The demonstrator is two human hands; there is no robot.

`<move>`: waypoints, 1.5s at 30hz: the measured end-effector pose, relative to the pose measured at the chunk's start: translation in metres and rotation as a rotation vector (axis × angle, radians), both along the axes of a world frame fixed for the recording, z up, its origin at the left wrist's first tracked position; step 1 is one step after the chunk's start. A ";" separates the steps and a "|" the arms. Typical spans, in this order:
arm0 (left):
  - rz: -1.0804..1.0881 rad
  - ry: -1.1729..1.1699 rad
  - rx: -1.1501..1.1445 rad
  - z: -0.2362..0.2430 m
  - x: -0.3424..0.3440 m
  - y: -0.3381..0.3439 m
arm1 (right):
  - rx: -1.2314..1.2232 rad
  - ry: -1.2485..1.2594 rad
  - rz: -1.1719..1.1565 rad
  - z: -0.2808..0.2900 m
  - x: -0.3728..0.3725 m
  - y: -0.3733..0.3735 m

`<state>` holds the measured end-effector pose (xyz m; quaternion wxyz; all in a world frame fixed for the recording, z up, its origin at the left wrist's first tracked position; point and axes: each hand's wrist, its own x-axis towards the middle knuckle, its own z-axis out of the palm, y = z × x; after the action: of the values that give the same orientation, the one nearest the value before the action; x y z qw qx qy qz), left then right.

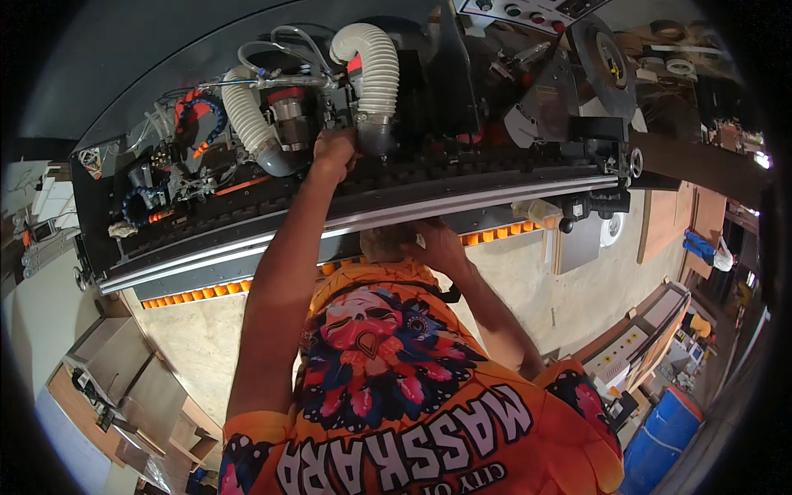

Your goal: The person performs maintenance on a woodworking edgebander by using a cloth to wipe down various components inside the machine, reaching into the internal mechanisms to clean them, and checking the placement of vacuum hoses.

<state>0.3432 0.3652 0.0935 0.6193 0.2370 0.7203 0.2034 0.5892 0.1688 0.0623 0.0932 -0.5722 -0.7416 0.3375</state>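
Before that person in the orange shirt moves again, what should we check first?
1. Hand out of the moving parts: not ok. The person's raised hand is inside the machine, at the grey fitting under the white ribbed hose.
2. Other hand free: cannot tell. The other hand is just under the silver rail, and what it holds is hidden.
3. Head away from the rail: not ok. The head is tucked close below it.
4. Machine switched off: cannot tell. The control panel is at the picture's top edge, too small to judge.
5. Camera wearer's own hands clear: cannot tell, they are not in view.
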 end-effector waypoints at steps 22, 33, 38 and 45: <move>-0.447 0.577 1.016 0.079 -0.046 -0.132 | -0.273 -0.432 -0.253 0.028 0.103 -0.002; -0.998 0.530 0.726 0.022 -0.027 -0.222 | -0.099 0.277 -0.426 0.030 0.113 -0.037; -0.922 0.726 0.837 -0.028 -0.038 -0.244 | -0.233 0.191 -0.477 0.038 0.094 -0.049; -0.773 0.778 0.918 -0.033 -0.009 -0.262 | 0.246 -0.073 -0.786 0.006 0.103 -0.055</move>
<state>0.3339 0.1027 0.0605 0.1830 0.7674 0.5952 0.1528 0.6925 0.1136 0.0683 0.2563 -0.8080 -0.5044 0.1642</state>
